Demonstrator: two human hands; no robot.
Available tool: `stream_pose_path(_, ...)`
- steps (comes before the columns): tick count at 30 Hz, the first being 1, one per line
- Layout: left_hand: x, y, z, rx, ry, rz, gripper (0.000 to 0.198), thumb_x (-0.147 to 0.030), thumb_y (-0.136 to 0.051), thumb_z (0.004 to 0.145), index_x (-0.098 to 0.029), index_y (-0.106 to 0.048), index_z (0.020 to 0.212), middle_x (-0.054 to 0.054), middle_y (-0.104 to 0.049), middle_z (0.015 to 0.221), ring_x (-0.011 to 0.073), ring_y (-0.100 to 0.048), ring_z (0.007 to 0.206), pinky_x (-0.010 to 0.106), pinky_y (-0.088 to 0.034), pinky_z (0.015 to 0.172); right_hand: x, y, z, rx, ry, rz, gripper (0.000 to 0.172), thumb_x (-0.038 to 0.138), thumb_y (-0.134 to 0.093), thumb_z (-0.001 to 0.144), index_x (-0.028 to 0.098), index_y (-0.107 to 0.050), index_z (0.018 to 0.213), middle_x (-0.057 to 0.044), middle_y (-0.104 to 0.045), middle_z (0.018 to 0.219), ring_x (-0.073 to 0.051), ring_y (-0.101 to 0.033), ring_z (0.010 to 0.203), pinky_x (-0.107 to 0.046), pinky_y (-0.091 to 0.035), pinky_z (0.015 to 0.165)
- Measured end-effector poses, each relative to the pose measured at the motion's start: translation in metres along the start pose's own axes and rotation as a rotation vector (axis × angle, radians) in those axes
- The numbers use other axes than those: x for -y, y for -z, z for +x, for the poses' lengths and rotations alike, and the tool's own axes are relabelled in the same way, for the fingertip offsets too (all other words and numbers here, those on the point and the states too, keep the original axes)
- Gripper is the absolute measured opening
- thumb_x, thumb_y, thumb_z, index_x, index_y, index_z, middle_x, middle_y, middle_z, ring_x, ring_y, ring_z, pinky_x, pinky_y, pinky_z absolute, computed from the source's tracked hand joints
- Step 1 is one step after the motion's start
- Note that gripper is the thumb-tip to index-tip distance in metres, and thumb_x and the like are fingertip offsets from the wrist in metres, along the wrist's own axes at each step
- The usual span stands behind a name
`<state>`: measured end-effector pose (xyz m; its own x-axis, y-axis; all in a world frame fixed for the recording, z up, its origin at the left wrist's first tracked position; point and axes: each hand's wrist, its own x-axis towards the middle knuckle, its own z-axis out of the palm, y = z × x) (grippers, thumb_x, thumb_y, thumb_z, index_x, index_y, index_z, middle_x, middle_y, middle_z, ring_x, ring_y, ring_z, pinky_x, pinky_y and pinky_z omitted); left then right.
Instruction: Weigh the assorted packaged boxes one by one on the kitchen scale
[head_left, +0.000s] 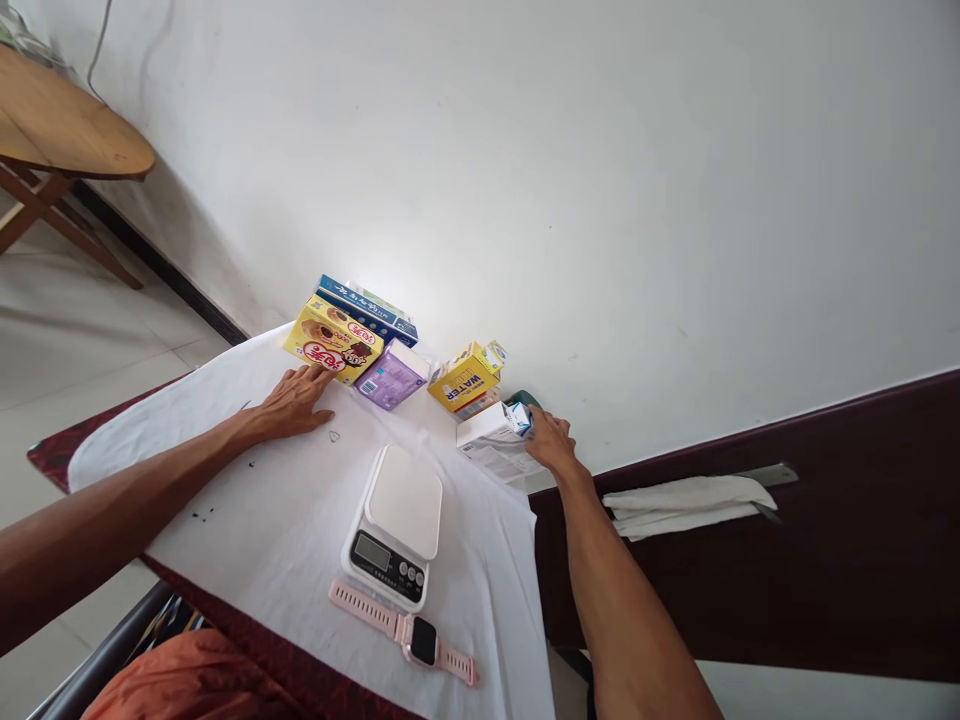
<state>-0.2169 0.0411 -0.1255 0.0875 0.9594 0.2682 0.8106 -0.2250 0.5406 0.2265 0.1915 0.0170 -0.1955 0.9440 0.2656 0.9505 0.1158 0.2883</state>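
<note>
My left hand point(300, 398) lies palm down on the white cloth, fingers spread, with its fingertips against the lower edge of a yellow biscuit box point(334, 335). At the right, my right hand point(553, 440) bends its fingers around the end of a white box point(495, 440) with blue marks; some fingertips are hidden. Between the hands stand a purple box point(394, 374) and a yellow box point(466, 380) marked "WATER". Behind the biscuit box is a dark blue box point(367, 310). A white kitchen scale point(405, 500) sits nearer me, its display blank.
A pink-strapped smartwatch point(424, 640) lies in front of the scale on the white cloth point(247, 500). Something dark green point(523, 398) shows behind the white box. The wall stands close behind the boxes. A wooden folding table point(75, 120) is at far left; a white cloth strip point(690, 503) hangs right.
</note>
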Motion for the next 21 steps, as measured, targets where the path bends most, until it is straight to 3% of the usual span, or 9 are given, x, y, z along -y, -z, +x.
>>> stream_pose_path(5,-0.001,0.001,-0.002,0.006,-0.016,0.008,0.066,-0.036,-0.058,0.085,-0.018,-0.040,0.147,0.017,-0.051,0.145,0.0364,-0.051,0.129,0.051,-0.043,0.101,0.001,0.015,-0.014,0.080,-0.046,-0.035,0.062,0.022,-0.066,0.071,0.025,-0.057,0.132,-0.013,-0.059,0.126,-0.035,-0.048,0.116,-0.048,-0.044,0.089)
stream_pose_path(12,0.000,0.000,-0.002,0.007,-0.008,0.030,0.063,-0.035,-0.059,0.086,-0.020,-0.042,0.145,0.017,-0.052,0.143,0.0351,-0.052,0.128,0.049,-0.043,0.100,0.014,0.046,-0.062,0.005,0.031,0.032,0.059,0.033,-0.068,0.078,0.019,-0.053,0.133,-0.016,-0.058,0.129,-0.038,-0.047,0.121,-0.050,-0.045,0.092)
stream_pose_path(16,0.003,-0.002,-0.001,0.008,-0.010,0.038,0.061,-0.036,-0.061,0.086,-0.020,-0.044,0.142,0.016,-0.052,0.144,0.0351,-0.051,0.128,0.048,-0.043,0.100,0.052,0.055,-0.112,0.074,0.256,0.363,0.063,0.035,-0.078,0.071,0.022,-0.057,0.128,-0.011,-0.061,0.124,-0.032,-0.054,0.117,-0.050,-0.044,0.103)
stream_pose_path(21,0.006,-0.004,-0.003,-0.013,-0.028,0.035,0.062,-0.036,-0.060,0.086,-0.019,-0.044,0.144,0.016,-0.051,0.144,0.0352,-0.051,0.128,0.049,-0.044,0.100,0.124,0.061,-0.172,0.273,0.371,0.563,0.059,0.023,-0.082,0.068,0.021,-0.061,0.124,-0.007,-0.063,0.118,-0.028,-0.055,0.114,-0.044,-0.048,0.101)
